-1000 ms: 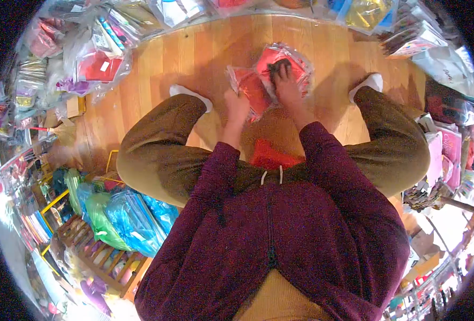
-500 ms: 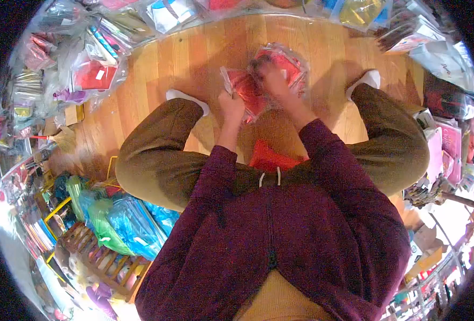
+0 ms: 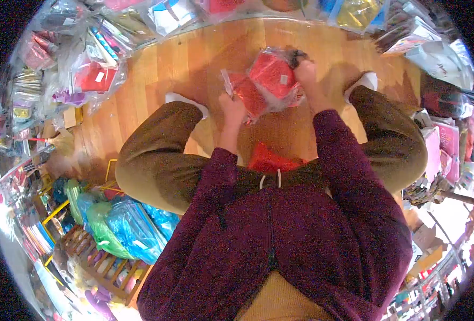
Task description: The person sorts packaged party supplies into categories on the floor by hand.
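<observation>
My left hand (image 3: 232,107) is closed on the left edge of a red packet in clear plastic (image 3: 252,97). A second red packet with a small white label (image 3: 269,70), also in clear plastic, lies against it on the upper right, partly overlapping it. My right hand (image 3: 306,71) is closed at the right side of the labelled packet. A small dark thing (image 3: 299,55) shows at its fingertips, too blurred to name. Between my legs, near my waist, is a bright red piece (image 3: 271,157), partly hidden by my trousers.
Plastic-wrapped goods ring the wooden floor (image 3: 194,59), among them a red packet (image 3: 95,79) at left. Blue plastic bags (image 3: 132,227) and a wooden rack (image 3: 105,270) stand at lower left. Pink packages (image 3: 449,142) are on the right.
My right hand has moved right, from over the packets to the right side of the labelled one, which is now uncovered. My left hand stays on the left packet.
</observation>
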Available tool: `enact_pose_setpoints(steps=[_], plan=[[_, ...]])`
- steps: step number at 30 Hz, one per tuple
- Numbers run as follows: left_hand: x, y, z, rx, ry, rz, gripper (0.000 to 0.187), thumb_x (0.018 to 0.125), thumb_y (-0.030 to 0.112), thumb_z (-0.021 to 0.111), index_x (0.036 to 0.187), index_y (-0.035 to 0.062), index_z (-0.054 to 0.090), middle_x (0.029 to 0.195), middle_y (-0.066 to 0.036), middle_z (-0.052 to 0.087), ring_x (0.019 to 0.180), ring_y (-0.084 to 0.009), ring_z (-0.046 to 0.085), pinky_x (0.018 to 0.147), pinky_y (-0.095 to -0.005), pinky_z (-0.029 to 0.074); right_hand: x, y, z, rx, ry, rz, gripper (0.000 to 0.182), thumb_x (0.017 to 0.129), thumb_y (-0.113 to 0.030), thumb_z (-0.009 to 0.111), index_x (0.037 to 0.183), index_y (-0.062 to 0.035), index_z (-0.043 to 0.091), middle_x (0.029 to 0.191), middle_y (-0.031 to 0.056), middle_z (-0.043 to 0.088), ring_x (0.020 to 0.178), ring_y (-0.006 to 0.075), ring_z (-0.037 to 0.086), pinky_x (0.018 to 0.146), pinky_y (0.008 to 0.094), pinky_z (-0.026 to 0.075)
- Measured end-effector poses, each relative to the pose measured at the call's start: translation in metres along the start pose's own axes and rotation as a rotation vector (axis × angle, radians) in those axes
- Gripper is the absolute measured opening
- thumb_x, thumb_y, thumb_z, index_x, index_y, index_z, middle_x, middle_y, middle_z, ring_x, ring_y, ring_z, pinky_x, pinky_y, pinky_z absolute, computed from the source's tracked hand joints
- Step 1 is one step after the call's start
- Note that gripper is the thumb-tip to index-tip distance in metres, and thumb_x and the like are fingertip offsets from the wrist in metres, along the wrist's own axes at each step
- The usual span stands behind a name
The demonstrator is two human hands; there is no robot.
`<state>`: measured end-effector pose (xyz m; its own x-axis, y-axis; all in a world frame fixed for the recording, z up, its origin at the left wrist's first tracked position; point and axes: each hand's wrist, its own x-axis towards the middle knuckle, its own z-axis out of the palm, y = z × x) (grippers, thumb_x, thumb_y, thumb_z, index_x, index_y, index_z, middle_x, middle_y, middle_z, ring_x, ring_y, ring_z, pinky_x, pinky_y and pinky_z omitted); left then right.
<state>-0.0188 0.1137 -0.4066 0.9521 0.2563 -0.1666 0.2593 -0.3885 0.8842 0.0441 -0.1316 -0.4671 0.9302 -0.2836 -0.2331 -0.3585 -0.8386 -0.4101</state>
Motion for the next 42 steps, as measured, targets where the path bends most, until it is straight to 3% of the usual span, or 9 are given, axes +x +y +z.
enact_pose_setpoints(steps=[8, 10, 13, 15, 20, 25, 29, 32, 42], plan=[[-0.014, 0.046, -0.009, 0.326, 0.003, -0.003, 0.016, 0.071, 0.005, 0.048, 0.078, -0.0096, 0.049, 0.073, -0.027, 0.051, 0.072, -0.0404, 0.051, 0.063, -0.0435, 0.039, -0.104, -0.035, 0.054, 0.065, 0.257, -0.889, 0.024, 0.066, -0.005, 0.046, 0.089, -0.0027, 0.054, 0.105, 0.0177, 0.047, 0.098, 0.0331, 0.043, 0.082, 0.0400, 0.037], [-0.016, 0.047, -0.012, 0.306, 0.013, 0.004, 0.016, 0.071, 0.005, 0.048, 0.078, -0.0099, 0.048, 0.072, -0.027, 0.051, 0.072, -0.0402, 0.051, 0.063, -0.0434, 0.039, -0.105, -0.024, 0.032, -0.162, -0.095, -0.692, 0.023, 0.070, -0.007, 0.044, 0.090, -0.0022, 0.053, 0.108, 0.0182, 0.045, 0.099, 0.0349, 0.041, 0.083, 0.0393, 0.037], [-0.015, 0.048, -0.009, 0.352, -0.059, -0.018, 0.028, 0.074, 0.020, 0.050, 0.080, -0.0076, 0.050, 0.073, -0.026, 0.051, 0.071, -0.0401, 0.051, 0.063, -0.0437, 0.039, -0.087, 0.006, 0.031, -0.118, 0.040, -0.420, 0.021, 0.077, -0.011, 0.039, 0.088, -0.0011, 0.054, 0.095, 0.0169, 0.052, 0.096, 0.0316, 0.047, 0.078, 0.0420, 0.040], [-0.014, 0.032, -0.004, 0.299, 0.035, 0.045, 0.028, 0.075, 0.021, 0.049, 0.081, -0.0073, 0.050, 0.071, -0.025, 0.050, 0.071, -0.0404, 0.050, 0.063, -0.0435, 0.039, -0.072, 0.050, 0.048, 0.502, 0.150, 0.039, 0.030, 0.073, -0.027, 0.048, 0.084, -0.0016, 0.057, 0.076, 0.0182, 0.057, 0.068, 0.0333, 0.056, 0.061, 0.0412, 0.046], [-0.017, 0.049, -0.010, 0.250, 0.040, 0.022, 0.016, 0.072, 0.004, 0.045, 0.082, -0.0085, 0.049, 0.073, -0.026, 0.053, 0.075, -0.0396, 0.053, 0.063, -0.0411, 0.040, -0.034, 0.141, 0.050, -0.129, 0.119, 0.189, 0.019, 0.071, -0.015, 0.042, 0.073, -0.0029, 0.056, 0.071, 0.0200, 0.056, 0.056, 0.0334, 0.055, 0.047, 0.0395, 0.042], [-0.011, 0.035, -0.010, 0.218, -0.040, 0.071, 0.018, 0.072, 0.006, 0.046, 0.083, -0.0082, 0.049, 0.075, -0.027, 0.053, 0.076, -0.0399, 0.052, 0.063, -0.0421, 0.040, 0.026, 0.184, 0.121, 0.605, 0.096, 0.334, 0.021, 0.071, -0.022, 0.051, 0.075, -0.0026, 0.058, 0.067, 0.0090, 0.058, 0.049, 0.0238, 0.053, 0.046, 0.0352, 0.042], [-0.006, 0.014, -0.003, 0.323, -0.004, 0.075, 0.017, 0.072, 0.009, 0.048, 0.078, -0.0073, 0.050, 0.073, -0.026, 0.052, 0.072, -0.0412, 0.052, 0.063, -0.0434, 0.040, -0.048, 0.039, -0.013, 0.805, -0.142, 0.602, 0.030, 0.068, -0.025, 0.058, 0.083, 0.0014, 0.058, 0.072, 0.0084, 0.058, 0.059, 0.0172, 0.054, 0.054, 0.0291, 0.044], [-0.004, 0.002, 0.004, 0.365, 0.073, 0.133, 0.016, 0.072, 0.009, 0.050, 0.075, -0.0068, 0.051, 0.069, -0.025, 0.052, 0.069, -0.0417, 0.051, 0.061, -0.0439, 0.040, 0.000, 0.116, 0.091, 0.876, -0.283, 0.316, 0.038, 0.069, -0.027, 0.057, 0.087, 0.0054, 0.057, 0.079, 0.0142, 0.059, 0.069, 0.0192, 0.055, 0.059, 0.0314, 0.044], [-0.012, 0.032, -0.002, 0.295, 0.027, 0.041, 0.018, 0.071, 0.010, 0.050, 0.076, -0.0078, 0.051, 0.071, -0.026, 0.053, 0.072, -0.0401, 0.052, 0.062, -0.0435, 0.040, -0.059, 0.031, -0.012, 1.189, -0.188, 0.199, 0.014, 0.069, -0.009, 0.055, 0.078, 0.0005, 0.058, 0.069, 0.0044, 0.056, 0.062, 0.0153, 0.054, 0.061, 0.0257, 0.044]])
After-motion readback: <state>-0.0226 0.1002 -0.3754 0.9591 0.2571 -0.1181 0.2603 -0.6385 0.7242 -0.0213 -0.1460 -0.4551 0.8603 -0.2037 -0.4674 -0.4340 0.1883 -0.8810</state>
